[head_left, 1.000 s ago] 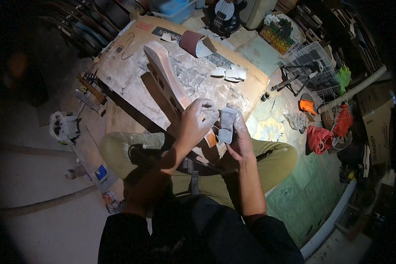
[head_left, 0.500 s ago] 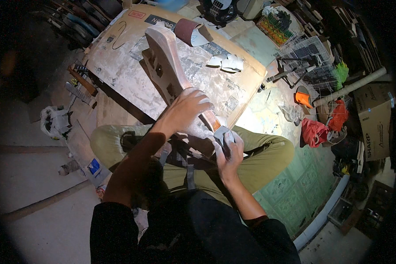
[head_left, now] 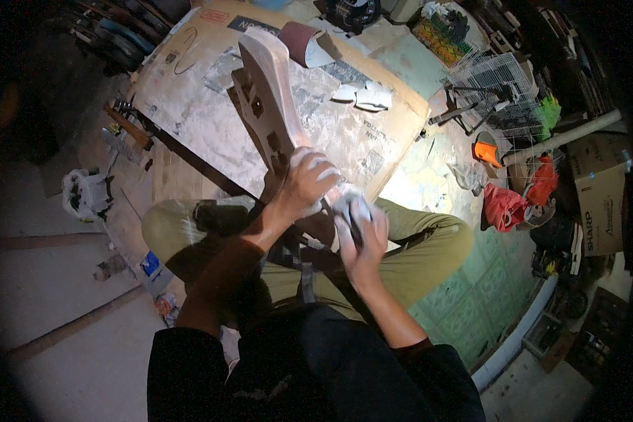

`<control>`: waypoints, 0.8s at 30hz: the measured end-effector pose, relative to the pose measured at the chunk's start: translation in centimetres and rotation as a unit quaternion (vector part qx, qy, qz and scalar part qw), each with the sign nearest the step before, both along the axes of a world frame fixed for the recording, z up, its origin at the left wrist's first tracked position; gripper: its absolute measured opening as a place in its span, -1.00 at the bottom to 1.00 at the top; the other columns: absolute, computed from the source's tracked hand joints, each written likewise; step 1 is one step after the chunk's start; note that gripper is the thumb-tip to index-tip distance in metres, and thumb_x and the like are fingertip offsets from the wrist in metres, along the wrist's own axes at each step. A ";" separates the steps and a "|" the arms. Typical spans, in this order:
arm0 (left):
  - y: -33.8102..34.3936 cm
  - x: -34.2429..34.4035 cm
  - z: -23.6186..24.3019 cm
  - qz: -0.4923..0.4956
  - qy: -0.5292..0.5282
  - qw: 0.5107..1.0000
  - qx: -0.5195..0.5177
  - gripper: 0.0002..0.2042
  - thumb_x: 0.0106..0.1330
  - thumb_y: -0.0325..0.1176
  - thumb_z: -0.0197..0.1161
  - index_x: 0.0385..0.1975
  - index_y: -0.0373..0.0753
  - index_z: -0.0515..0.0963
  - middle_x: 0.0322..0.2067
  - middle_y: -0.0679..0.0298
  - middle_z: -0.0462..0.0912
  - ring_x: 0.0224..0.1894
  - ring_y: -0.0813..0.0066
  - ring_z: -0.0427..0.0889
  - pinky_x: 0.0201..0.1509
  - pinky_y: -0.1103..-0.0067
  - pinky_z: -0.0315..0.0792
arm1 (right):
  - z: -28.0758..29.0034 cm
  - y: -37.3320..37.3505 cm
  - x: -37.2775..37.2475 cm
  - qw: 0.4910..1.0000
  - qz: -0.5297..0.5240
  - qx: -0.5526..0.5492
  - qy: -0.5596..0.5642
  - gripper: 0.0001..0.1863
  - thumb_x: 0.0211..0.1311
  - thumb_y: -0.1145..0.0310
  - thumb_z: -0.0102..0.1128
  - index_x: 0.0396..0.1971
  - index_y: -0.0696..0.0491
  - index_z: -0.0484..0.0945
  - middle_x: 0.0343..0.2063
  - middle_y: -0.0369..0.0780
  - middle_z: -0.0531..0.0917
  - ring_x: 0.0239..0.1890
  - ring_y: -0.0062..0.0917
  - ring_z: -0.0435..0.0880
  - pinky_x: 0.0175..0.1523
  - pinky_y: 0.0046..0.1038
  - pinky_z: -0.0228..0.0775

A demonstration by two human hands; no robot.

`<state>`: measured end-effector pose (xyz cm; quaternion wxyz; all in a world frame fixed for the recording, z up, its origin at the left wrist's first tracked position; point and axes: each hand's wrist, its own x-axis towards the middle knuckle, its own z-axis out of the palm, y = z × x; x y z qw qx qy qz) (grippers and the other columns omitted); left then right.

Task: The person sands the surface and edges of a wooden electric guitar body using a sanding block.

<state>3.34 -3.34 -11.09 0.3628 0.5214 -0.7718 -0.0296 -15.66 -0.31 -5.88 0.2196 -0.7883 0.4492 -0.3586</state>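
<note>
Left hand [head_left: 306,184] gripped the curved wooden piece [head_left: 277,95], which slanted out over the dusty cardboard [head_left: 190,105], near end by the olive trousers [head_left: 432,243]. Right hand [head_left: 366,243] clasped a blurred grey block [head_left: 345,200] against that end.

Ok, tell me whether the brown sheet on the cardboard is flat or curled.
Curled: the brown sheet bends over, showing its pale reverse.

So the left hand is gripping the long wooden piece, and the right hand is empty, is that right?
Not quite: the right hand isn't empty. The head view shows it holding a grey block, blurred, at the wooden piece. The left hand is indeed gripping that piece.
</note>
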 end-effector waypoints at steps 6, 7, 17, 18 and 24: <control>1.1 -0.1 -0.9 0.019 0.001 1.000 -0.011 -0.74 -0.11 -0.47 0.28 -0.33 -0.18 0.63 -0.26 0.22 0.62 -0.02 0.12 0.54 0.25 0.15 0.23 | 0.2 2.0 -0.7 1.000 0.014 0.016 -0.006 -0.55 0.06 0.55 0.40 0.01 0.18 0.57 -0.07 0.02 0.59 -0.05 -0.14 0.55 0.11 -0.26 0.35; 1.0 -0.2 -1.3 0.037 0.008 0.999 -0.035 -0.70 -0.16 -0.48 0.31 -0.32 -0.16 0.64 -0.24 0.23 0.62 0.00 0.12 0.53 0.27 0.13 0.20 | 0.1 1.5 -0.1 1.000 0.010 0.000 -0.009 -0.56 0.05 0.56 0.40 0.00 0.20 0.57 -0.06 0.02 0.59 -0.05 -0.16 0.54 0.12 -0.26 0.34; -0.1 0.0 -0.7 0.060 0.023 0.997 -0.031 -0.78 -0.09 -0.41 0.26 -0.36 -0.15 0.62 -0.26 0.23 0.62 0.00 0.14 0.54 0.22 0.17 0.24 | 0.0 0.0 1.6 0.999 -0.027 0.001 -0.023 -0.62 0.06 0.53 0.36 -0.06 0.17 0.60 -0.09 0.02 0.58 -0.06 -0.11 0.52 0.09 -0.24 0.33; -0.6 0.6 -0.4 0.068 0.018 0.997 -0.025 -0.79 -0.09 -0.42 0.26 -0.38 -0.16 0.62 -0.27 0.24 0.62 0.00 0.15 0.54 0.21 0.17 0.25 | 0.2 -0.5 2.5 0.999 -0.045 0.012 -0.022 -0.61 0.04 0.55 0.38 -0.07 0.18 0.58 -0.08 0.03 0.59 -0.07 -0.11 0.55 0.12 -0.22 0.34; -0.7 1.1 -1.6 0.073 -0.002 0.996 -0.058 -0.79 -0.09 -0.39 0.35 -0.39 -0.17 0.61 -0.30 0.24 0.62 -0.06 0.19 0.55 0.20 0.21 0.27 | -2.2 2.0 0.4 0.999 -0.016 -0.034 -0.021 -0.61 0.09 0.56 0.33 -0.03 0.18 0.57 -0.10 0.01 0.58 -0.07 -0.14 0.54 0.12 -0.23 0.35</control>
